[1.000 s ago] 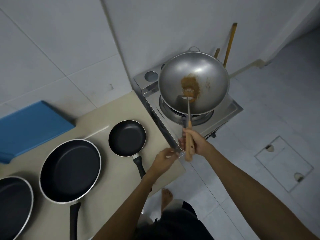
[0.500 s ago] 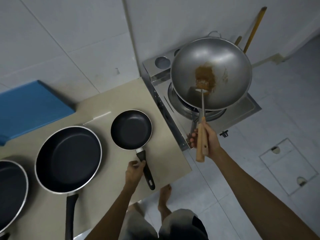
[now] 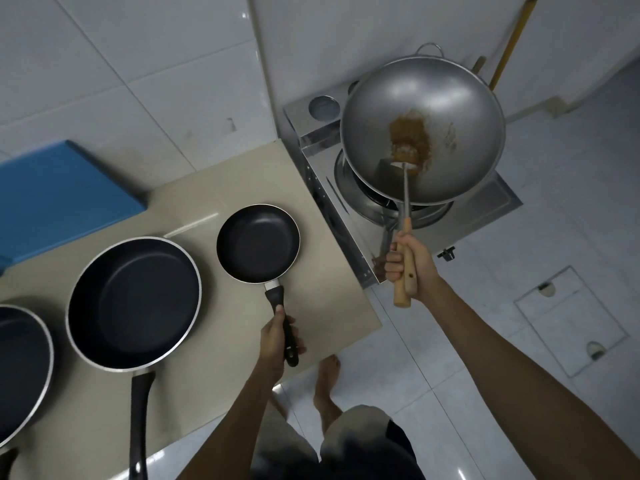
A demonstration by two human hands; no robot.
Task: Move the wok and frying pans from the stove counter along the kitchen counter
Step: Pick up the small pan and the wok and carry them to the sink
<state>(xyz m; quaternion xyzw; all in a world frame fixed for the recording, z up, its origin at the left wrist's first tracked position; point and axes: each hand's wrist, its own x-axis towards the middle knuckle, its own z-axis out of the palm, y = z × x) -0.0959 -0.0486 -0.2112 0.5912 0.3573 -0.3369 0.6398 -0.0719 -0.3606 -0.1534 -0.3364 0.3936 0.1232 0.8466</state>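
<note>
Small frying pan (image 3: 258, 242) handle is clamped by left hand (image 3: 277, 336) fingers on counter (image 3: 214, 393); wok (image 3: 422, 128) handle and spatula (image 3: 404, 237) are gripped together by right hand (image 3: 410, 263) over stove (image 3: 485, 209)

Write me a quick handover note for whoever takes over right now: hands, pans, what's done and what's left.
Left hand: closed around the black handle of the small frying pan, which sits on the beige counter.
Right hand: gripping the wooden handle of a spatula whose blade rests in the wok, among brown residue.
Wok: on the stove burner, not yet moved.
Medium frying pan and large frying pan: already lined up along the counter to the left.
Left: shift the small pan, then the wok.
</note>
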